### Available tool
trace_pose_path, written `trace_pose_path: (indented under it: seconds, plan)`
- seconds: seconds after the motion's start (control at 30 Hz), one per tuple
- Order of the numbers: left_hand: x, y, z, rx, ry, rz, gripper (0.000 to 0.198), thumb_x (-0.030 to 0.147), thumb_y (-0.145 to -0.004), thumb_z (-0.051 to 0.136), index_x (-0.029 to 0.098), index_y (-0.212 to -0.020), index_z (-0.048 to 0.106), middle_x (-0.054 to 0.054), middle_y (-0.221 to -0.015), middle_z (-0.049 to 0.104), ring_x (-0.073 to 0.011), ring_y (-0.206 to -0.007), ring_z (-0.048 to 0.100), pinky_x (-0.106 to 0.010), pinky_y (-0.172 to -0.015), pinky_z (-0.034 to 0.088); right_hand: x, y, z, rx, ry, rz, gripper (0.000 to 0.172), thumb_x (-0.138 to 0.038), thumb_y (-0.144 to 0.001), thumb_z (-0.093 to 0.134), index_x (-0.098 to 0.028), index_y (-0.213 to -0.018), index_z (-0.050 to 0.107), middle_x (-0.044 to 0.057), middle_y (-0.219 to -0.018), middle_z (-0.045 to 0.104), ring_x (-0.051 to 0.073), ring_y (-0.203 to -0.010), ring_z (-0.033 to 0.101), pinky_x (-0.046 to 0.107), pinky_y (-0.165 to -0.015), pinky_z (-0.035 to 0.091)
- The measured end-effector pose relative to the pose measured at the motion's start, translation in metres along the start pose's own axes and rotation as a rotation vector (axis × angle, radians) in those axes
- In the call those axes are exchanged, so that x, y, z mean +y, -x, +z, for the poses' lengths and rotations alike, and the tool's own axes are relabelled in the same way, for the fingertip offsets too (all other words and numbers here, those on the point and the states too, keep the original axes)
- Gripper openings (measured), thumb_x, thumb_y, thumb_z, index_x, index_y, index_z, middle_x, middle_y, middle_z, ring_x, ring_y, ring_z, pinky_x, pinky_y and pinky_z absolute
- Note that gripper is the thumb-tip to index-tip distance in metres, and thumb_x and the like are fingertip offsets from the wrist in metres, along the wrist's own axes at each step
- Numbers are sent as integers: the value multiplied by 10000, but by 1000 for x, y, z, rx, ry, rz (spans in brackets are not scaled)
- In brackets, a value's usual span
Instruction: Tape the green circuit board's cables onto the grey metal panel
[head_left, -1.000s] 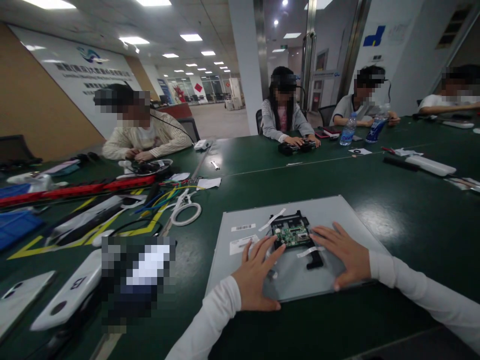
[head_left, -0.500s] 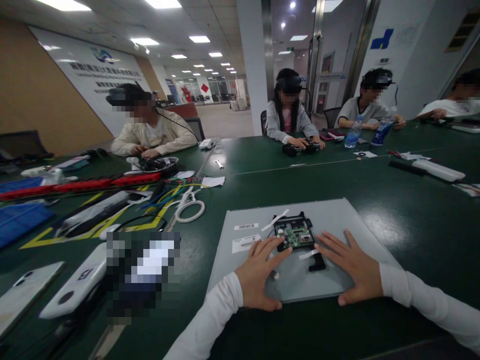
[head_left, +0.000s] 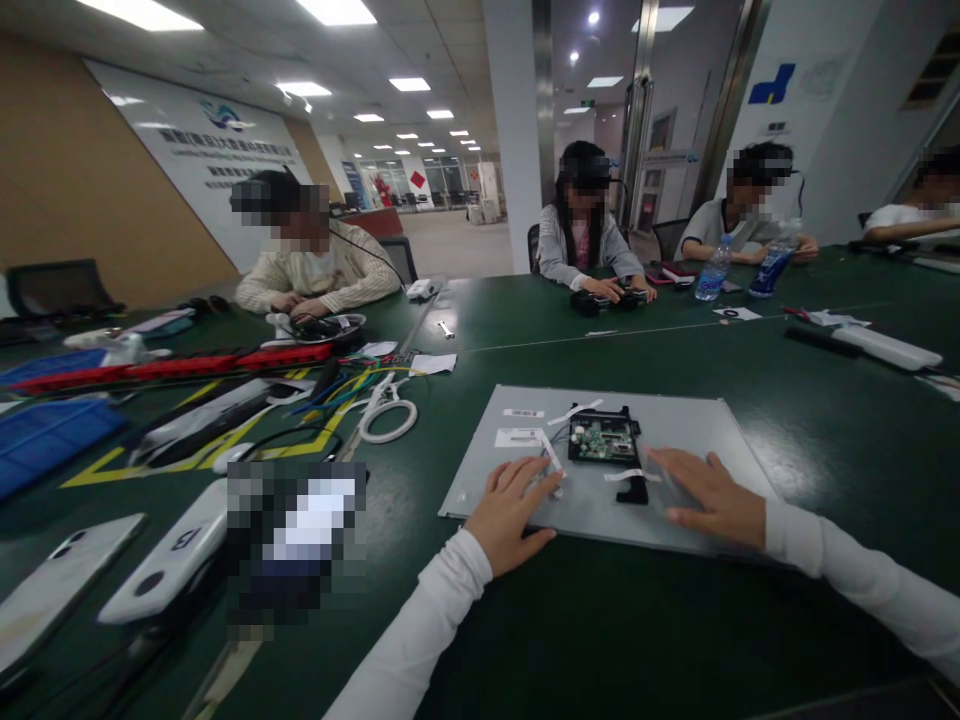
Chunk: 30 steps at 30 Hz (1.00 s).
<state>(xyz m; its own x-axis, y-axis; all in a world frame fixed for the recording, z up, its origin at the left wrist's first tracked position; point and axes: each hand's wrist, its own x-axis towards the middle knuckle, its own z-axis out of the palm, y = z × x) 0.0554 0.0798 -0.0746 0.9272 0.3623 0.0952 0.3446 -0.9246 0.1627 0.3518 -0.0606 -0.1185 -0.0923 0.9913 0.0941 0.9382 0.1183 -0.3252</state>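
Note:
A flat grey metal panel [head_left: 697, 450] lies on the table in front of me. Fixed near its middle is a green circuit board [head_left: 604, 440] in a black frame, with a black bracket [head_left: 634, 489] below it and white tape strips around. My left hand [head_left: 511, 512] rests over the panel's near left edge, fingers stretched out, beside a white strip [head_left: 553, 455]. Over the right part of the panel is my right hand [head_left: 716, 498], fingers extended and slightly blurred, to the right of the bracket. Neither hand holds anything.
Left of the panel lie a white cable coil [head_left: 388, 421], a phone with a lit screen [head_left: 311, 525], a white device [head_left: 169, 560] and another phone [head_left: 67, 570]. A blue tray [head_left: 56, 440] stands farther left. Several people sit across the table, near water bottles [head_left: 712, 270].
The panel has shifted away from me and turned slightly. My left hand has slid back off the board to the near left edge; my right hand has moved off the board to the right.

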Motion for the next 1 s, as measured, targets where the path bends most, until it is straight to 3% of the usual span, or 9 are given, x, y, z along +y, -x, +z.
trace_pose_path:
  seconds: [0.1,0.2,0.3,0.37,0.5,0.67,0.83,1.0]
  plan:
    - [-3,0,5,14,14,-9,689,314,-680,579,273,-1288,257,-64,-1345,279,-289,-1225,213,-488,-987,179,47,-27,-4,139,-30,46,641,-511,-806,352,-217,-1346,171,94,-1321,333,237,-1183,343,432,-962,299]
    - [-3,0,8,17,21,2,704,322,-657,600,271,-1281,276,-67,-1336,290,-295,-1215,225,-488,-988,174,105,-60,-4,250,149,244,659,-550,-775,369,-128,-1279,328,144,-1267,390,277,-1167,351,454,-954,291]
    - [-2,1,7,19,20,8,704,366,-668,595,259,-1285,272,-79,-1337,286,-290,-1214,226,-482,-989,172,149,-86,-2,201,235,387,657,-548,-783,346,-74,-1238,377,175,-1209,443,284,-1115,406,438,-915,327]
    - [-2,3,5,31,15,8,691,386,-685,582,256,-1287,268,-83,-1338,282,-284,-1215,226,-478,-990,173,164,-96,0,181,248,411,628,-532,-789,346,-71,-1210,406,172,-1138,498,271,-1045,463,411,-875,359]
    - [-2,4,6,54,9,8,668,394,-703,574,252,-1283,275,-84,-1325,302,-274,-1209,241,-469,-985,187,169,-101,2,167,247,381,553,-502,-789,372,-83,-1134,478,140,-994,566,236,-929,518,353,-832,379]
    - [-5,6,4,56,13,27,674,389,-700,588,251,-1282,277,-88,-1320,311,-279,-1205,246,-476,-976,198,164,-88,2,131,258,346,505,-524,-771,388,-110,-1007,556,128,-973,568,226,-922,512,332,-846,359]
    - [-8,2,3,86,-15,40,597,366,-728,570,259,-1259,316,-82,-1315,327,-268,-1196,266,-471,-967,206,168,-59,-8,19,190,392,516,-580,-760,340,-147,-920,571,106,-915,587,214,-862,539,315,-770,394]
    - [-8,-18,9,126,-85,54,578,384,-724,577,260,-1238,346,-87,-1291,359,-268,-1186,281,-478,-965,190,170,-12,-12,3,136,420,541,-603,-746,327,-153,-947,551,104,-936,586,220,-868,548,325,-774,402]
